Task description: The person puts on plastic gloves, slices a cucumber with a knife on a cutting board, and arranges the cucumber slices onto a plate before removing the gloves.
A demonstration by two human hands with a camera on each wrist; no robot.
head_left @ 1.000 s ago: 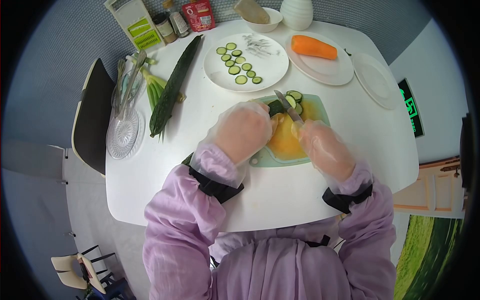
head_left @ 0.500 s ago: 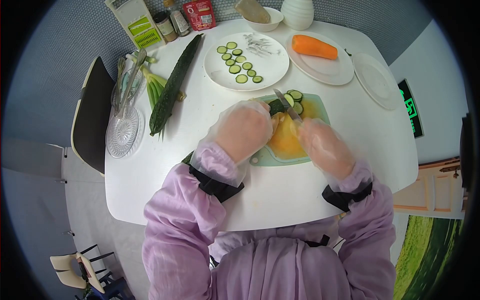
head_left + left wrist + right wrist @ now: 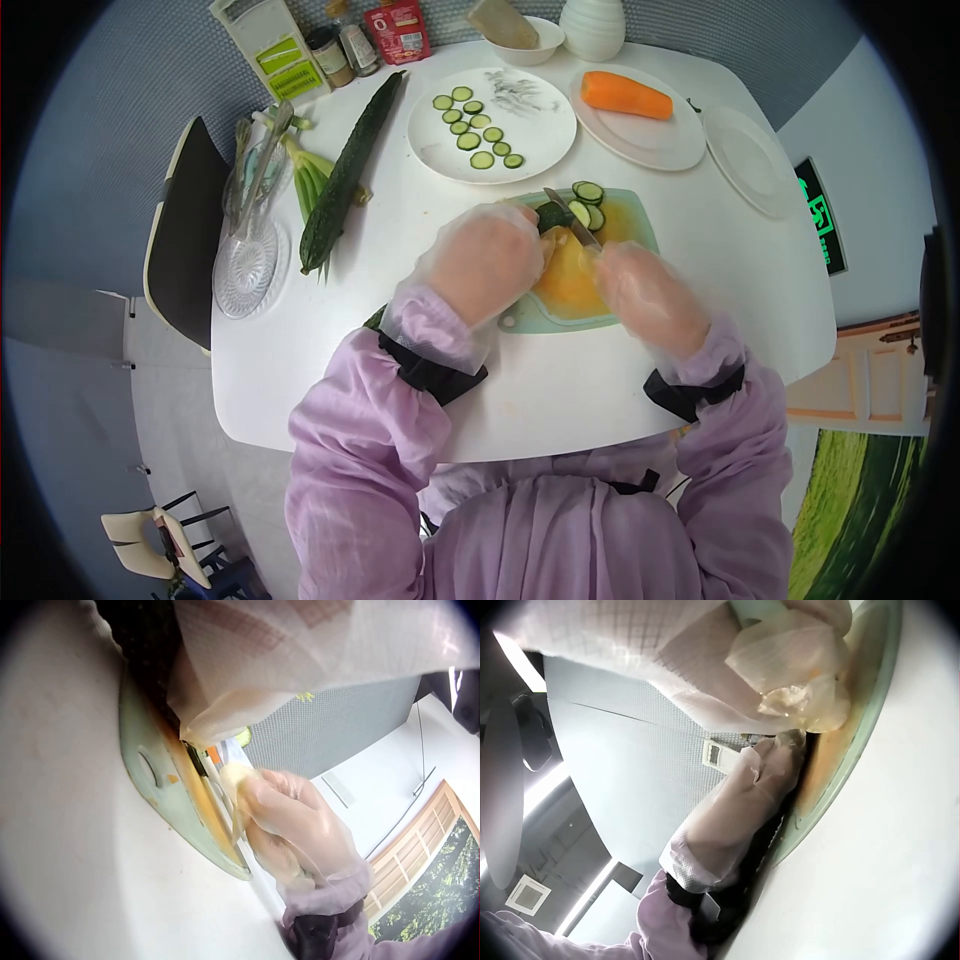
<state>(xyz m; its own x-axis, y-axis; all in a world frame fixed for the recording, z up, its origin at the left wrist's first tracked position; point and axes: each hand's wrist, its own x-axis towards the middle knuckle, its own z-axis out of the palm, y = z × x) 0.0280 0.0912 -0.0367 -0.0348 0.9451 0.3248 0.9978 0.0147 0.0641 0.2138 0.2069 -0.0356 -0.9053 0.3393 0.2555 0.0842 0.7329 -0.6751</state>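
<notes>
My left hand (image 3: 490,255), in a clear plastic glove, grips a dark green cucumber (image 3: 552,215) on the pale green cutting board (image 3: 522,322). The cucumber runs back under my left wrist, mostly hidden by hand and sleeve. My right hand (image 3: 650,290), gloved too, holds a knife (image 3: 582,228) by its handle, which the fingers cover. Its blade lies right at the cucumber's cut end. Just beyond the blade, several cucumber slices (image 3: 590,190) sit in a small pile. In the left wrist view, the cucumber's dark skin (image 3: 142,641) shows beside the gloved fingers.
Behind the board stands a white plate (image 3: 540,150) with several cucumber slices. A peeled carrot (image 3: 627,95) lies on another plate (image 3: 660,150), with an oval plate (image 3: 748,165) beside it. At left are a long cucumber (image 3: 350,175), green stalks (image 3: 308,180) and a glass dish (image 3: 247,268).
The knife has shifted slightly, its tip moving a little left and down beside the cucumber's cut end. My left hand stays in place on the cucumber.
</notes>
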